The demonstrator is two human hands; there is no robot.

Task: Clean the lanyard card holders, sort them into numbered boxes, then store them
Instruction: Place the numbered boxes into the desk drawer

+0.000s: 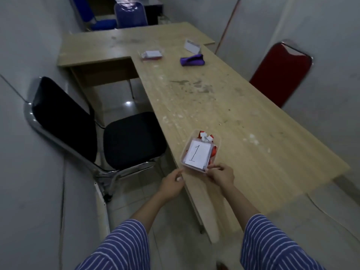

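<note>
Right hand (221, 175) is at the near edge of the clear box (216, 142), fingers curled and pinching its near right corner. Left hand (172, 184) sits just beside the box's near left corner, fingers bent in toward it; whether it actually grips the rim I cannot tell, the tips are blurred. Both forearms come out of blue striped sleeves (272, 244).

The box rests on the near left edge of the wooden surface (243, 117), partly over the lip. On top inside it lies a white card (197, 154) with a handwritten 1, and red and white lanyards (205, 136) bunch at the far end and poke out along the right side.

Farther up the surface, well apart, a second clear box (152, 55) holds white cards. To its right lies a purple cloth (192, 60), folded loosely, and just behind that stands a white card holder (191, 46), tilted.

A black chair (126, 139) stands left of the surface, close to the box. A red chair (280, 75) leans by the right wall, and a blue chair (129, 14) sits at the far end.
</note>
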